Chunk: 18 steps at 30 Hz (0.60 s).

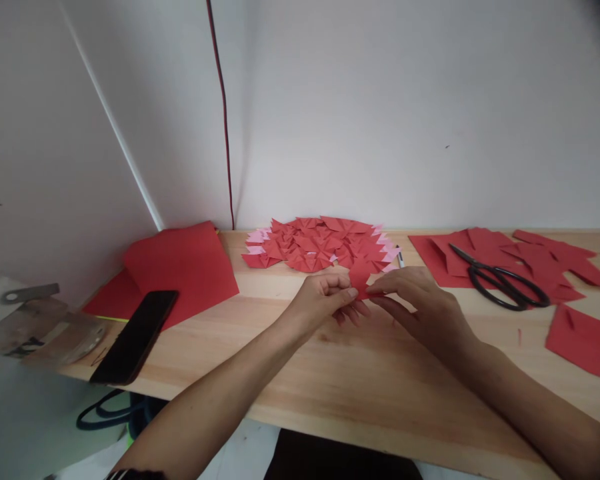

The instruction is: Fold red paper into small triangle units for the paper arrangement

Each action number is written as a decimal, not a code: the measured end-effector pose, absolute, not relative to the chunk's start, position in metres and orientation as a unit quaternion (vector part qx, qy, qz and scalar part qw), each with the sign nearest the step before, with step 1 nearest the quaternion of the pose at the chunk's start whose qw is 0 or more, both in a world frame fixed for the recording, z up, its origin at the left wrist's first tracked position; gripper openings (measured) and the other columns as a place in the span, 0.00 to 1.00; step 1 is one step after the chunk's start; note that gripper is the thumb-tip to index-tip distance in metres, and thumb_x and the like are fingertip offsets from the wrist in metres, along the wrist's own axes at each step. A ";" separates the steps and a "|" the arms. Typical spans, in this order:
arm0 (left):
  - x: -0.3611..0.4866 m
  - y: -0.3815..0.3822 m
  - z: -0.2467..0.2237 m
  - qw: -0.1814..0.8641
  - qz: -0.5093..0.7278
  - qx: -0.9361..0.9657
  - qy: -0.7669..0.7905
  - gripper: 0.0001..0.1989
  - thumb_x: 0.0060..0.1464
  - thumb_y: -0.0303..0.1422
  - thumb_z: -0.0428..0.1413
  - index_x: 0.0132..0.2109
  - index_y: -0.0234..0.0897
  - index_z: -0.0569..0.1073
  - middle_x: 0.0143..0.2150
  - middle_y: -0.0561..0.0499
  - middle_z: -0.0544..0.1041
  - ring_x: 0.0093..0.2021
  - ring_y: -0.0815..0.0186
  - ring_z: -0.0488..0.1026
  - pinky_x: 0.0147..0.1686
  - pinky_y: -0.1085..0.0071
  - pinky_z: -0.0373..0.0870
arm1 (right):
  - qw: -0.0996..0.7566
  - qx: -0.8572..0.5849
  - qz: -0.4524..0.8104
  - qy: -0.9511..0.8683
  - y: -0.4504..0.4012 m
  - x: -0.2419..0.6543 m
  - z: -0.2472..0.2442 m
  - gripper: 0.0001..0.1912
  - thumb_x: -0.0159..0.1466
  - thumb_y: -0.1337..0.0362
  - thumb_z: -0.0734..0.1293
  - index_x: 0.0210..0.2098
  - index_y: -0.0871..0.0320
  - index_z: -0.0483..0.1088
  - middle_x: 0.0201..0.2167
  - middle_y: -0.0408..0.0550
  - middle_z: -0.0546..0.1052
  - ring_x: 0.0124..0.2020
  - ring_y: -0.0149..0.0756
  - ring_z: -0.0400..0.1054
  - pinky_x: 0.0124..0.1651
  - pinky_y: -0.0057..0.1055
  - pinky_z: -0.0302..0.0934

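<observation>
Both my hands hold a small piece of red paper (360,275) above the middle of the wooden table. My left hand (333,298) pinches its left lower side between thumb and fingers. At its lower right edge, the fingertips of my right hand (414,295) are closed on the paper. Just behind lies a pile of folded red paper pieces (313,243), with pink ones showing at its left and right ends. Part of the held paper's lower edge is hidden by my fingers.
Black-handled scissors (500,277) lie on red paper scraps (480,243) at right. A red cut piece (577,340) is nearer. At left, a black phone (135,337) rests partly on large red sheets (180,267). A pen (401,257) lies by the pile. The wall stands behind the table (330,380).
</observation>
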<state>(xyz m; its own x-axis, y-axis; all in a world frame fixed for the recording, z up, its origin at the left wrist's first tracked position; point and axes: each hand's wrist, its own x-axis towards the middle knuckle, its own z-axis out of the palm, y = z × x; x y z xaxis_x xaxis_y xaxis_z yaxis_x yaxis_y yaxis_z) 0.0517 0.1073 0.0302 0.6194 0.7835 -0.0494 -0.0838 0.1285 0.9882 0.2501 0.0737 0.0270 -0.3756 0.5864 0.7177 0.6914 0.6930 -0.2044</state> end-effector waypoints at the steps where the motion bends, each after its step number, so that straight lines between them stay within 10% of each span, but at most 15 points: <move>1: 0.052 0.107 0.031 0.686 0.315 0.579 0.307 0.16 0.51 0.42 0.59 0.33 0.32 0.70 0.31 0.45 0.79 0.24 0.71 0.73 0.23 0.77 0.64 | 0.404 -0.389 -0.054 -0.826 0.074 0.250 0.027 0.03 0.64 0.68 0.65 0.37 0.54 0.69 0.32 0.45 0.77 0.36 0.38 0.71 0.43 0.38 0.60; 18: 0.057 0.102 0.034 0.682 0.305 0.575 0.334 0.12 0.50 0.38 0.59 0.34 0.31 0.71 0.30 0.46 0.78 0.24 0.71 0.74 0.23 0.77 0.65 | 0.355 -0.495 0.242 -0.755 0.072 0.251 0.037 0.07 0.63 0.58 0.63 0.32 0.53 0.69 0.33 0.43 0.76 0.36 0.35 0.69 0.42 0.33 0.62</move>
